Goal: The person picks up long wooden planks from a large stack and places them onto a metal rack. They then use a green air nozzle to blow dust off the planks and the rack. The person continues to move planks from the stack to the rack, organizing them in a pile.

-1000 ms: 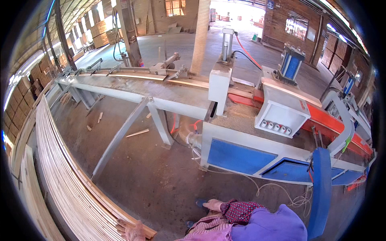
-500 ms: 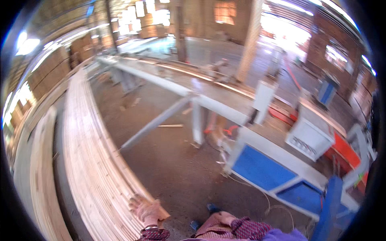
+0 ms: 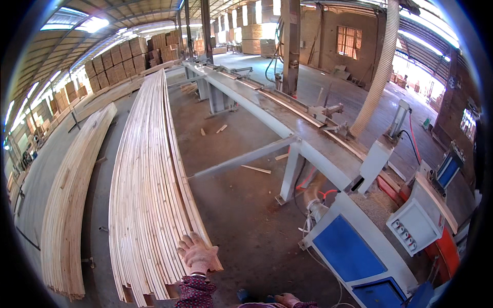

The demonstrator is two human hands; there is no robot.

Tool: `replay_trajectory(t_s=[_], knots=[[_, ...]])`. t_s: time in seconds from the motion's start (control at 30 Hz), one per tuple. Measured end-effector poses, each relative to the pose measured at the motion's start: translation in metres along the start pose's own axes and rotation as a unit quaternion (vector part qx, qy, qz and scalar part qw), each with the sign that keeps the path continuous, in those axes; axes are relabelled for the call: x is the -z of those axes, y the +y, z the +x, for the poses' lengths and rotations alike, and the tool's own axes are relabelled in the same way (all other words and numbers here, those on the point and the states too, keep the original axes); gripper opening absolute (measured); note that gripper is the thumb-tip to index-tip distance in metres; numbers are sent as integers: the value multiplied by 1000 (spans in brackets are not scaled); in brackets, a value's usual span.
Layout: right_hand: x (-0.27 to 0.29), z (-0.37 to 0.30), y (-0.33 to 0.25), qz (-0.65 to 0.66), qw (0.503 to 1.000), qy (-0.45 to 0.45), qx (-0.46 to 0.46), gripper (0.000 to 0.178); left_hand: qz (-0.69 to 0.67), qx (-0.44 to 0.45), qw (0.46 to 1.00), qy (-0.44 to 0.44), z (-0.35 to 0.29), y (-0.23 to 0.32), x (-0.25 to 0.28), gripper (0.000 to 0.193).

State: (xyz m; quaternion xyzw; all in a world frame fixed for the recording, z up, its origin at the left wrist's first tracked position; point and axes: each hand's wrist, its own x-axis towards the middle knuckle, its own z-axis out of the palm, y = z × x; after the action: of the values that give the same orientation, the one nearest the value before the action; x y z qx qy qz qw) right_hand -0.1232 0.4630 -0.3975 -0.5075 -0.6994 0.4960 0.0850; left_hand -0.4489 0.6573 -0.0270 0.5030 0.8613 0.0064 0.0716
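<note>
My left hand [image 3: 198, 255], in a pale pinkish work glove with a dark patterned sleeve, rests palm down near the close end of a long stack of wooden strips [image 3: 144, 195]. Its fingers are stretched forward and apart. Under and beside it runs the outermost strip [image 3: 191, 210] on the right, with a dark gap between it and the others for part of its length. At the bottom edge my right hand [image 3: 287, 300] shows only partly, low by my body and away from the wood; its fingers are mostly cut off.
Left of the stack lies a second wood pile [image 3: 77, 205]. A long grey machine table [image 3: 267, 115] runs off to the right, with a diagonal brace [image 3: 241, 156], blue-panelled base [image 3: 349, 244], control box [image 3: 416, 226] and ribbed hose [image 3: 377, 72]. Offcuts [image 3: 256, 169] litter the floor.
My view has swung left and up, so the scene sits further right and looks sharper. The left hand remains on the strips. My right hand now shows at the bottom edge.
</note>
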Motion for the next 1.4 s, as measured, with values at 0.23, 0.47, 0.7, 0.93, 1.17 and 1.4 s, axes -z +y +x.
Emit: replay_trajectory(t_s=[0.23, 0.47, 0.7, 0.93, 1.17, 1.4], knots=[[92, -79, -156, 289, 905, 57, -307, 41, 8, 35, 999, -21, -4, -12, 6, 101], [28, -68, -58, 330, 901, 23, -280, 46, -2, 10, 1000, 22, -1, -17, -9, 100], [125, -78, -195, 158, 918, -21, -362, 54, 1, 24, 1000, -2, -3, -22, -1, 99], [105, -52, -174, 101, 928, -32, -357, 50, -7, 1, 1000, 10, -1, -11, -3, 100], [93, -16, -188, 83, 945, -2, -317, 53, -15, 12, 1000, 22, -4, -8, 1, 99], [104, 26, -141, 320, 889, 214, -249, 41, 9, -22, 1000, -1, 5, -21, -17, 104]])
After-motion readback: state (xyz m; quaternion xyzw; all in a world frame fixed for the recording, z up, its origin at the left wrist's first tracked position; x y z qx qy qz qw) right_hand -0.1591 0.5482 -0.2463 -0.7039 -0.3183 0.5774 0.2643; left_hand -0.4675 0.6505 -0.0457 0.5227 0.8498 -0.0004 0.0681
